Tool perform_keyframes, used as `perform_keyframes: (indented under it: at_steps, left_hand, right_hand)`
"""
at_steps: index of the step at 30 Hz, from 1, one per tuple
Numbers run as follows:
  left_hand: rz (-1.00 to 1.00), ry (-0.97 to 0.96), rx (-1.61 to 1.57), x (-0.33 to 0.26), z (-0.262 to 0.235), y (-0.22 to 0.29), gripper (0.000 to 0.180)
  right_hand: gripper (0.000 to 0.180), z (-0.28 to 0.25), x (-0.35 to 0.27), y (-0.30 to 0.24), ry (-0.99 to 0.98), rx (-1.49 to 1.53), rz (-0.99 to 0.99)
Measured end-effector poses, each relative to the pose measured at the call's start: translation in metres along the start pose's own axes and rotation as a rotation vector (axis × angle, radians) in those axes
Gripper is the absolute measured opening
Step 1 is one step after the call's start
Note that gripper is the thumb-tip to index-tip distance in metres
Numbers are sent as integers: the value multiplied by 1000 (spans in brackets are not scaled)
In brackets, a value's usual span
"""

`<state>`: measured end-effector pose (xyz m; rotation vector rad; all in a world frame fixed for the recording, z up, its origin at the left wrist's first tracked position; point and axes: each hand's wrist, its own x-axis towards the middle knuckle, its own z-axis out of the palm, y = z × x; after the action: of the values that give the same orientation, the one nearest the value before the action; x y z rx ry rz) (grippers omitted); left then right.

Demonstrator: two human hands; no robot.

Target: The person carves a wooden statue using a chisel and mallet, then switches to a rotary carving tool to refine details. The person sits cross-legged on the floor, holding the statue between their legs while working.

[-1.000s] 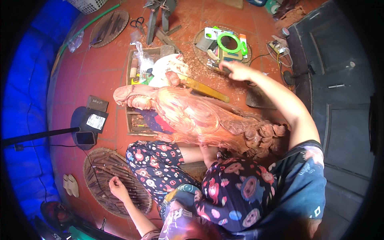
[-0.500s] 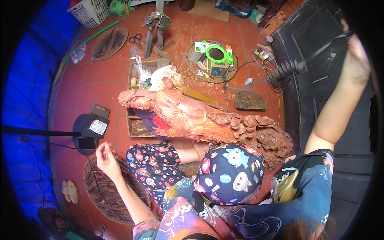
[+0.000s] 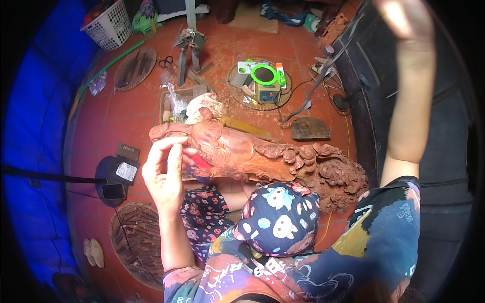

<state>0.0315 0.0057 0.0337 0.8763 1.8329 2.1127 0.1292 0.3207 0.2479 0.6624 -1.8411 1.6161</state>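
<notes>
A reddish carved wooden statue (image 3: pixel 237 154) of a robed figure lies across in front of my lap, its head end to the left and its rough carved base to the right. My left hand (image 3: pixel 166 174) is raised over the head end with fingers loosely bent and apart, holding nothing that I can see. It covers part of the figure's head. High at the right rim is my right hand (image 3: pixel 406 22), smeared by motion and partly cut off. A dark cable (image 3: pixel 331 63) runs up beside it from the control box; whether the hand grips this is unclear.
Beyond the statue, a control box (image 3: pixel 268 94) and a green-rimmed round mirror (image 3: pixel 264 74) rest on a round woven tray. A wooden block (image 3: pixel 310 129) lies nearby. At left stand a black lamp base (image 3: pixel 108 177) and a tray of carving tools (image 3: pixel 136 242). Dark doors (image 3: pixel 429 202) border the right.
My left hand has moved right and up, over the statue's head. My right arm has swung inward and higher, and the cable now stretches up toward the top right.
</notes>
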Motion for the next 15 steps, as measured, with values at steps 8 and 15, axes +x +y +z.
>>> perform_keyframes:
  at_steps: [8, 15]
  left_hand:
    - [5, 27, 299, 58, 27, 9, 25]
    - [-106, 56, 442, 94, 33, 5, 46]
  right_hand:
    - [20, 98, -61, 129, 51, -302, 763]
    - [24, 140, -84, 162, -33, -530, 627]
